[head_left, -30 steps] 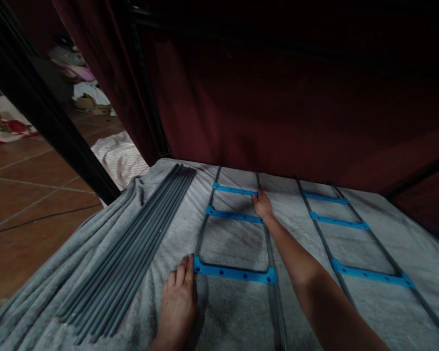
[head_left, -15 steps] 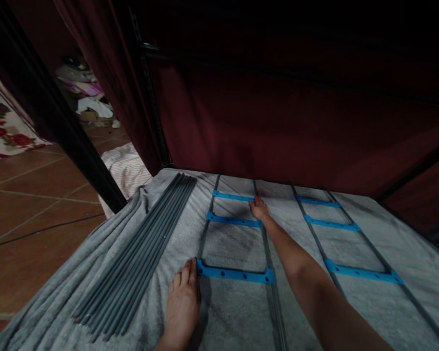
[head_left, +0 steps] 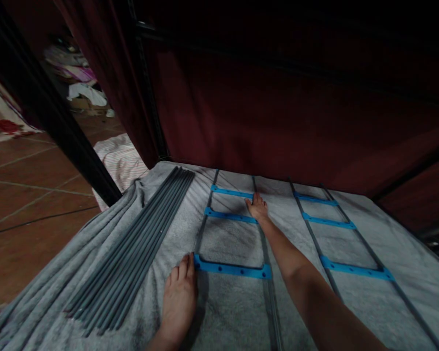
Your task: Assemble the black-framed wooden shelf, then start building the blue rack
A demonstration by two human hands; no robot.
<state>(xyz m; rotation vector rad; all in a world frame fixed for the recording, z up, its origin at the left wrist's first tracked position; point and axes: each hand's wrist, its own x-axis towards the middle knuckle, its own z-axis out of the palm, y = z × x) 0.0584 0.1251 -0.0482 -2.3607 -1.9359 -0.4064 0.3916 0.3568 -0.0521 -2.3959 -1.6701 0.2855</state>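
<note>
My left hand (head_left: 180, 291) lies flat on the grey blanket, its fingertips against the left end of the nearest blue crosspiece (head_left: 231, 268). Farther off, my right hand (head_left: 257, 207) rests over the right-hand grey rod, fingers stretched out, at the right end of the farthest blue crosspiece (head_left: 232, 191). A middle blue crosspiece (head_left: 231, 215) spans the same two rods just below that hand. Together these pieces form a ladder-like frame lying flat. The rod under my right hand is partly hidden.
A second ladder-like frame with blue crosspieces (head_left: 356, 269) lies to the right. Several loose grey rods (head_left: 139, 248) lie in a bundle on the left of the blanket (head_left: 227, 317). Dark red curtain (head_left: 278, 136) hangs behind, and a black post (head_left: 66, 126) stands left.
The view has shifted slightly, so everything sits a little to the left and higher. My right thumb is spread farther from the fingers; the left hand stays at the near crosspiece.
</note>
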